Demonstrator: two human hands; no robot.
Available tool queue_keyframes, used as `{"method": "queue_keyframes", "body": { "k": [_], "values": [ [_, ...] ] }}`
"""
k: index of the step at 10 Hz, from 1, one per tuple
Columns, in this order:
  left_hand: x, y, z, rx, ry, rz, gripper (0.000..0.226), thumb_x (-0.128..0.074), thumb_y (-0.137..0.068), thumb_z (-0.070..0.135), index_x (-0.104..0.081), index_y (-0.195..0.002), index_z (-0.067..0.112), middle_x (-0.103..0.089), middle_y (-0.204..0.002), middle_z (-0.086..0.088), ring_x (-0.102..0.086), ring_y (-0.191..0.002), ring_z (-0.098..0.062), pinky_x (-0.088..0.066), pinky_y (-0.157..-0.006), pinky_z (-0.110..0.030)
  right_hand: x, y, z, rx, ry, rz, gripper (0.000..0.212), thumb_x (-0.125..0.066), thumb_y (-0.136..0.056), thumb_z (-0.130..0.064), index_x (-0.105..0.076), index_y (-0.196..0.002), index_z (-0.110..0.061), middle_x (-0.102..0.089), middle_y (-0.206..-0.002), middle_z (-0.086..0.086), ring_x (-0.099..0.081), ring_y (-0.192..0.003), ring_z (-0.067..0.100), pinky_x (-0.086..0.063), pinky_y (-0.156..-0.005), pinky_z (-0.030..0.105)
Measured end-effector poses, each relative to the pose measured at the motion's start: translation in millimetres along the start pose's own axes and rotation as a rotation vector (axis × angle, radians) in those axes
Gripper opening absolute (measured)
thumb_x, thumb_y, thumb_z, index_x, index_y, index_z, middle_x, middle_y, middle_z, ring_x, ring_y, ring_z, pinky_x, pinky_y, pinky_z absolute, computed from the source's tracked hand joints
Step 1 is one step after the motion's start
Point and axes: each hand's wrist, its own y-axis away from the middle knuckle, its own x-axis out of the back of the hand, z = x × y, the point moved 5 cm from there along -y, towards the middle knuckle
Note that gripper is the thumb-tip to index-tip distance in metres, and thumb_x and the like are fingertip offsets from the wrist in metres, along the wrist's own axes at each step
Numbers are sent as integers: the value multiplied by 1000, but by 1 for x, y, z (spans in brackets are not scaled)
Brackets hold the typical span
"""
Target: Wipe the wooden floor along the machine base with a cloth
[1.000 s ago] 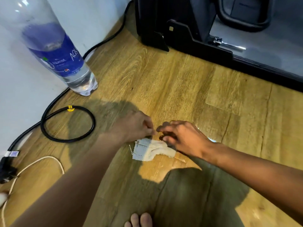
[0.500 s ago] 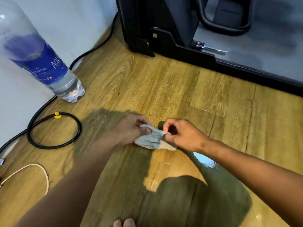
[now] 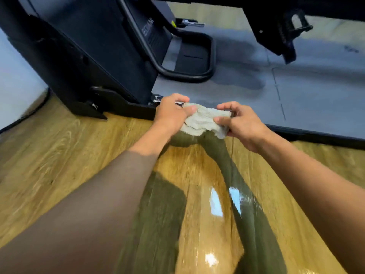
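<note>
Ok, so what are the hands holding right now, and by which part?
Both hold the grey cloth, bunched between them: the left hand grips its left end, thumb on top, and the right hand pinches its right end.

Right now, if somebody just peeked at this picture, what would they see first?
Two hands in the middle: the left hand and the right hand each grip an end of a crumpled grey cloth. Right behind them stands a big black machine, at the upper left, with a grey mat stretching to the right. Below, the wooden floor shines with bright glare spots.
</note>
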Motion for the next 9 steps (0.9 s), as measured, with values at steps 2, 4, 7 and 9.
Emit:
{"method": "queue_keyframes", "body": {
  "k": [2,4,7,9],
  "values": [
    [-69,-49,-1,-79,-207,-21,56,-80,-69,3,-61,-119,21,-55,-113,-1,-55,-109,-17,-43,-97,-25,44,-63,20,-23,67,205,53,-79,-73,-12,-54,-120,-12,-61,-107,5,-61,-91,21,-52,-83,33],
    [-97,-50,-4,-450,-775,8,38,-63,-89,24,-56,-125,14,-40,-134,-6,-43,-117,-26,-36,-96,-32,43,-65,22,325,788,358,26,-65,-85,-31,-61,-108,-21,-50,-119,6,-50,-108,27,-38,-89,35],
    [-105,-38,-9,-539,-1378,-69,68,-59,-87,44,-32,-141,12,-38,-136,-3,-38,-115,-29,-32,-91,-39,35,-35,31,624,1207,360,18,-52,-94,-32,-69,-97,-29,-61,-104,-5,-52,-90,22,-30,-78,37],
    [-82,-24,19,-221,-770,-175,55,-54,-89,17,-40,-142,21,-41,-143,-3,-39,-128,-28,-31,-104,-38,56,-5,12,372,591,345,26,-55,-93,-20,-64,-117,-25,-63,-113,-2,-61,-95,16,-45,-90,36]
  ]
}}
